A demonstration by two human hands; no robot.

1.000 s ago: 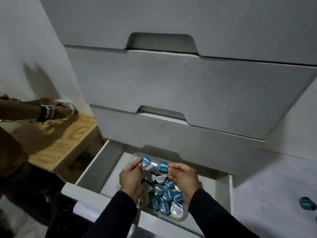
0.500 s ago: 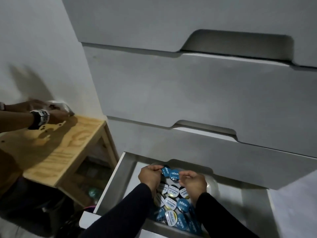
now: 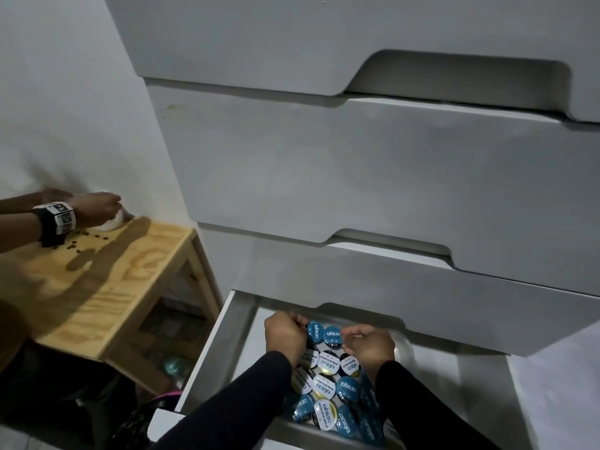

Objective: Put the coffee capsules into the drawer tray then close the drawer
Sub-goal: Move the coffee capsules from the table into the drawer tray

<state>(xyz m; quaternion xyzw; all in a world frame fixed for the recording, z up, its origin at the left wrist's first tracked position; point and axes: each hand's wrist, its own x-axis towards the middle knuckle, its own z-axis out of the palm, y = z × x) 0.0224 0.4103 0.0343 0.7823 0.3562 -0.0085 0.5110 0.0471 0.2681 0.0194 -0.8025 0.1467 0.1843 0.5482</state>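
Note:
The bottom white drawer [image 3: 218, 349] stands pulled out. Inside it sits a clear plastic tray [image 3: 406, 346] filled with several blue and white coffee capsules [image 3: 326, 389]. My left hand [image 3: 285, 336] pinches a blue capsule [image 3: 315, 332] at the tray's far end. Just right of it, my right hand [image 3: 371, 345] pinches another blue capsule [image 3: 332, 336]. Both capsules are held on edge above the pile. My dark sleeves hide part of the tray.
Two shut drawers [image 3: 357, 190] overhang the open one. A wooden side table [image 3: 113, 287] stands to the left. Another person's hand [image 3: 95, 209], with a banded wrist, rests on a white object there, near scattered dark bits. The drawer's front panel [image 3: 168, 420] is near me.
Both hands, each still pinching a capsule, have moved toward the back of the tray. My view has shifted left and closer to the drawer.

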